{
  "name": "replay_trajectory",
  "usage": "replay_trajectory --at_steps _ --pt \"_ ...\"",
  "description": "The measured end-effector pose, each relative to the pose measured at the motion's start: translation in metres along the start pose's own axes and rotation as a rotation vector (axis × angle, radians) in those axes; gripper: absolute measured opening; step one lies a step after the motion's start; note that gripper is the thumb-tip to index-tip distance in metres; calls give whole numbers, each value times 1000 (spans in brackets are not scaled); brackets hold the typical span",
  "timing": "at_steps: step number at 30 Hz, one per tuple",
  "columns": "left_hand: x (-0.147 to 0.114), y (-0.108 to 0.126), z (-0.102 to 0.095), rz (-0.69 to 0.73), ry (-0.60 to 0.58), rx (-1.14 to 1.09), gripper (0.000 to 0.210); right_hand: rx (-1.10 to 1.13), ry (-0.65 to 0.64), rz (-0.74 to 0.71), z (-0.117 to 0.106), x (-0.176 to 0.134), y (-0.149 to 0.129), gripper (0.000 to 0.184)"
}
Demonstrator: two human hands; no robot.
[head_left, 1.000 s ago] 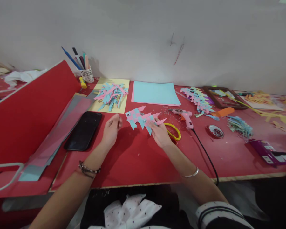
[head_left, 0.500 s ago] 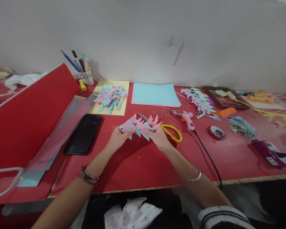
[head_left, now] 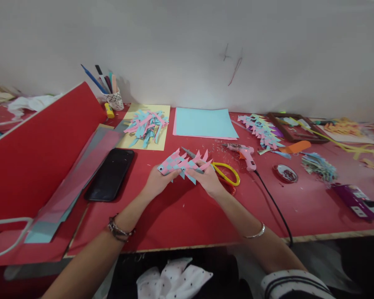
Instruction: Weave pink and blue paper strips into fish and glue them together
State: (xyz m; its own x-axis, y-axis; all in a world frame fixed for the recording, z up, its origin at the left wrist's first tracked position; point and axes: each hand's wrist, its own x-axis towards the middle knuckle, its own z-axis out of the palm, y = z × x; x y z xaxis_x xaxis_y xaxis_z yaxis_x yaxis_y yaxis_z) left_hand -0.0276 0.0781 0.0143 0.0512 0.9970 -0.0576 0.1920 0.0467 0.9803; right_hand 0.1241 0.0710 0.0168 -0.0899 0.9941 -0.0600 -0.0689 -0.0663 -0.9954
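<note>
Between my two hands is a woven paper fish (head_left: pixel 173 162) in pink and light blue, with a small dark eye at its left end and pointed strips at its right. My left hand (head_left: pixel 158 181) is closed on the head end, thumb across the front. My right hand (head_left: pixel 208 179) pinches the tail side, partly covering it. Just behind the fish lie scissors with yellow handles (head_left: pixel 229 171), their blades partly hidden by the paper. To the right, a pink glue gun (head_left: pixel 245 154) rests on its side on the red table (head_left: pixel 187 224).
Beyond my hands are a pile of paper strips (head_left: pixel 147 126), blue sheets (head_left: pixel 204 121) and more woven paper fish (head_left: pixel 262 131). A black phone (head_left: pixel 110 174) and a red panel (head_left: pixel 40 158) are on the left. The glue gun's cord (head_left: pixel 274 207) runs over the table edge.
Both hands keep their hold on the paper fish, which is tilted very slightly differently. The whole view has shifted a little; the things on the table stay where they were.
</note>
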Motion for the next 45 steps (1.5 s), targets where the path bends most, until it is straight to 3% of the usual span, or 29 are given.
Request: replay_trajectory --at_steps 7,13,20,25,31,35,37,41,45 --pt "-1 1 0 40 -23 3 21 -15 -21 13 0 0 3 21" --pt "2 -2 0 77 -48 -166 35 22 24 18 -1 1 5 22" --pt "12 -12 -4 117 128 -491 29 340 106 14 -5 6 4 28" --pt "12 -11 -9 148 263 -479 27 439 115 60 -2 6 -1 31" --pt "11 -14 -10 141 160 -425 38 438 70 93 2 4 -1 29" --pt "11 -14 -9 116 162 -481 42 453 93 125 3 3 -3 32" --pt "13 -13 -8 83 201 -551 39 451 81 127 3 3 -4 32" --pt "17 -16 -8 29 235 -625 14 429 70 135 4 3 -4 33" --pt "19 -16 -7 -65 111 -630 23 403 74 118 3 4 1 32"
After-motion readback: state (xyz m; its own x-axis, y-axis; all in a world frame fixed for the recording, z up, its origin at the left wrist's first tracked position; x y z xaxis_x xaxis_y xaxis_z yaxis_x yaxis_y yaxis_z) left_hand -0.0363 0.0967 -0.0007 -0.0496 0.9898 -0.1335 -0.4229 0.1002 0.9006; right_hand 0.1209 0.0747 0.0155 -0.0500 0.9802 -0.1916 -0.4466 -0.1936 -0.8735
